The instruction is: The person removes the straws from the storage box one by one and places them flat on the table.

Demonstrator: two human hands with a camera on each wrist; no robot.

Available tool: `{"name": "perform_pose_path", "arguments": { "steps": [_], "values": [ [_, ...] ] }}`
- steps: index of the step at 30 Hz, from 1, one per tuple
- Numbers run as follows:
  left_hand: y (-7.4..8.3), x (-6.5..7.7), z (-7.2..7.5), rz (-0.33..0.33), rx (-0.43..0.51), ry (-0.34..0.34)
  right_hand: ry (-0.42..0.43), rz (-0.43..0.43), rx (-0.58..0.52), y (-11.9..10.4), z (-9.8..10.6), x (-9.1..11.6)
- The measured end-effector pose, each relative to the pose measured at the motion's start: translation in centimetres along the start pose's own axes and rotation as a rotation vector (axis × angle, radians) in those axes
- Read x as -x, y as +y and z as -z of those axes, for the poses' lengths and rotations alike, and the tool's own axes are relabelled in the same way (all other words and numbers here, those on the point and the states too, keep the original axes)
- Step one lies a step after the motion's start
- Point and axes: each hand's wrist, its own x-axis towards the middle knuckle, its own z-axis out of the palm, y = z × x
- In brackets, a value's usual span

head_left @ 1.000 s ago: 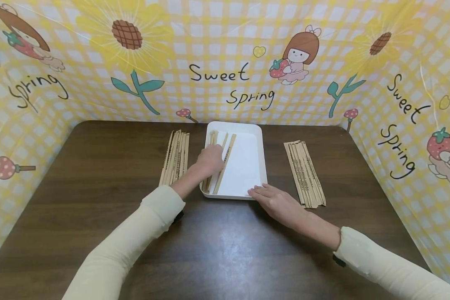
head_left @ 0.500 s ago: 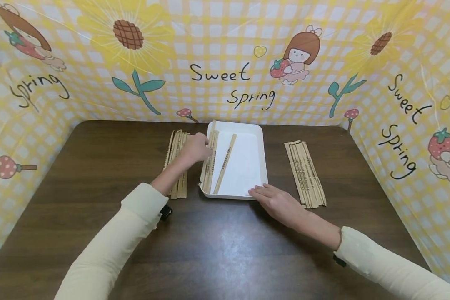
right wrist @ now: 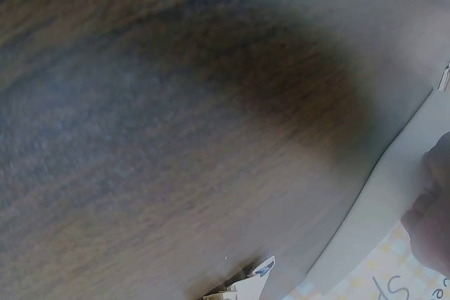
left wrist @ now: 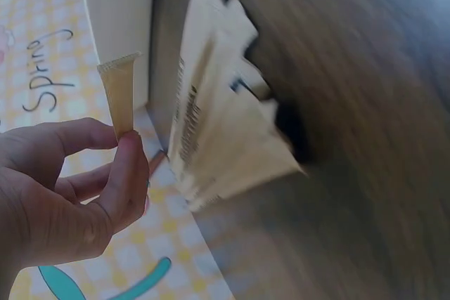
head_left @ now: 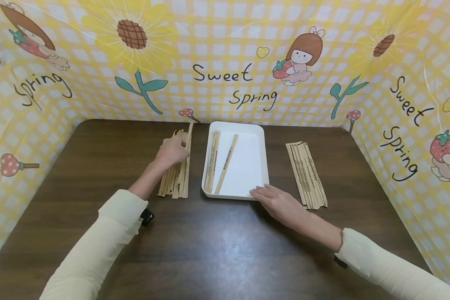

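Observation:
My left hand (head_left: 171, 152) pinches a slim, brown paper-wrapped stick (head_left: 191, 128) between thumb and fingers, above the left pile of similar wrapped sticks (head_left: 175, 183). In the left wrist view, the crimped end of the held stick (left wrist: 121, 96) points up out of my fingertips. A white rectangular tray (head_left: 247, 162) lies in the middle, with a few wrapped sticks (head_left: 211, 160) along its left side and a single slanted one (head_left: 226, 162) beside them. My right hand (head_left: 277, 204) rests with straight fingers on the tray's near right corner.
To the right of the tray lies another pile of wrapped sticks (head_left: 306, 175), slightly slanted. All stand on a dark wooden table (head_left: 225, 250). A yellow checked cloth (head_left: 217, 37) hangs behind and along both sides.
My left hand has lifted a wrapped stick out of the tray and carried it left, over the left pile. My right hand has stayed on the tray corner.

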Motion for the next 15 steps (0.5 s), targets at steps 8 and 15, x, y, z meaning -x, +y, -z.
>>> {"name": "perform_pose_path", "arguments": {
  "steps": [8, 15],
  "values": [
    [-2.4, 0.0, 0.7, 0.032, 0.008, 0.006, -0.004, -0.007, -0.01, -0.1, 0.0, -0.1],
    [-4.0, 0.2, 1.4, 0.081, -0.008, 0.005, 0.001, 0.0, -0.001, -0.1, 0.1, 0.0]
  ]
}}
